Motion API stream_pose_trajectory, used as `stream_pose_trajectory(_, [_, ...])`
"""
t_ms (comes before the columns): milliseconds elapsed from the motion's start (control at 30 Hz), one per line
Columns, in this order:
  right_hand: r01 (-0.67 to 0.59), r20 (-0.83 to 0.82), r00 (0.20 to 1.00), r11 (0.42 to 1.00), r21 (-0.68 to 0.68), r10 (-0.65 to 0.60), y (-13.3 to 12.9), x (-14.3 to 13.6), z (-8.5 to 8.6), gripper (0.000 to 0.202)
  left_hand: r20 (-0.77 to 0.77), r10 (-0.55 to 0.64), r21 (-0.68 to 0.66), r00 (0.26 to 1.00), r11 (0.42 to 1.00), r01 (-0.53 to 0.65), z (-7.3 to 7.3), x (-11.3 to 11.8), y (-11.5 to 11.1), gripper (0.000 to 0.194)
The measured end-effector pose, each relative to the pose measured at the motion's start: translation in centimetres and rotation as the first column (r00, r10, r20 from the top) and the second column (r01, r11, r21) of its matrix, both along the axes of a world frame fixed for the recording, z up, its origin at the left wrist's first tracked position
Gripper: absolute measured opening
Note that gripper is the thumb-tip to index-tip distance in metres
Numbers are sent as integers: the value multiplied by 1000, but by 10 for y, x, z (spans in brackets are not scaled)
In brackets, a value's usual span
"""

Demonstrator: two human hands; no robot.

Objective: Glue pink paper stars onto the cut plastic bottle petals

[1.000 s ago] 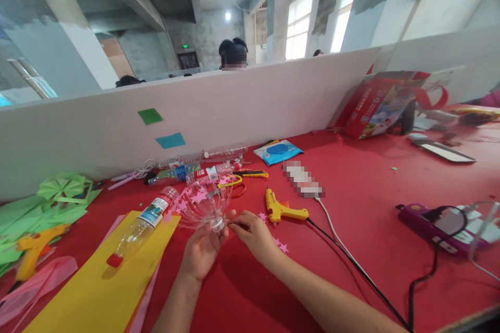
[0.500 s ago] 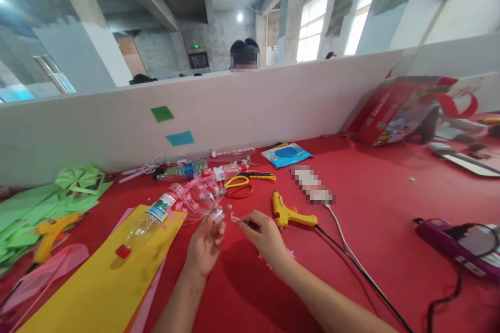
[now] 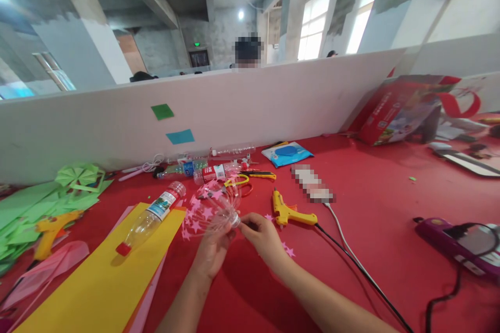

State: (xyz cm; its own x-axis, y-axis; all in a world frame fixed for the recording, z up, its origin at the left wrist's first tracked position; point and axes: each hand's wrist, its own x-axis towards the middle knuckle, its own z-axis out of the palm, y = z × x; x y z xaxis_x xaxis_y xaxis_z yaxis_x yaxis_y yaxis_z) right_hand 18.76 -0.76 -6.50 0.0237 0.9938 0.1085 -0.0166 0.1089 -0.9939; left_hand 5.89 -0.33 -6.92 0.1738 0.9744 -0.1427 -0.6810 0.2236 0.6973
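My left hand [image 3: 214, 251] is closed around the neck of a cut plastic bottle [image 3: 211, 213]. Its clear body is slit into thin strips that fan out to the left, with pink paper stars on them. Against the bottle's mouth [image 3: 235, 219], the fingertips of my right hand [image 3: 262, 233] are pinched together. The thin curled strand they held a moment ago is hidden now behind the fingers and neck. To the right of that hand lies a yellow glue gun [image 3: 291, 212], and loose pink stars [image 3: 288, 250] are on the red table beneath it.
A whole bottle [image 3: 151, 217] lies on yellow paper [image 3: 97, 276] at left, near green paper [image 3: 23, 213] and another glue gun [image 3: 50, 231]. Behind are scissors [image 3: 244, 187], a cutter knife [image 3: 263, 175], bottles and a wipes pack [image 3: 287, 154]. A purple power strip [image 3: 449, 244] sits at right.
The cut bottle has swung toward the right hand, its mouth now facing that hand and its starred strips spread more to the left. The right fingertips and the bottle's mouth have come together.
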Motion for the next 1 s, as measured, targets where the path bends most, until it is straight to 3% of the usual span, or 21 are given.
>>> stream_pose_trajectory(167, [11, -164, 986, 999, -36, -17, 1, -2, -2, 19, 29, -2, -19, 1000, 1000, 2, -4, 2, 0, 30])
stream_pose_trajectory(400, [-119, -296, 951, 989, -86, 89, -2, 1, 3, 23, 82, 46, -84, 996, 996, -39, -4, -1, 5, 15])
stream_pose_trajectory(600, [-80, -190, 979, 997, -7, 77, -1, 2, 1, 20, 116, 97, -126, 989, 989, -83, -1, -8, 9, 10])
stream_pose_trajectory(767, [-2, -77, 997, 994, 113, 11, -2, 2, 2, 16, 153, 67, -136, 986, 990, -46, 1, -7, 7, 10])
stream_pose_trajectory(1000, [-7, 24, 1000, 974, 226, 2, -8, 0, 3, 16, 198, 32, -145, 980, 989, -3, 5, -5, 2, 8])
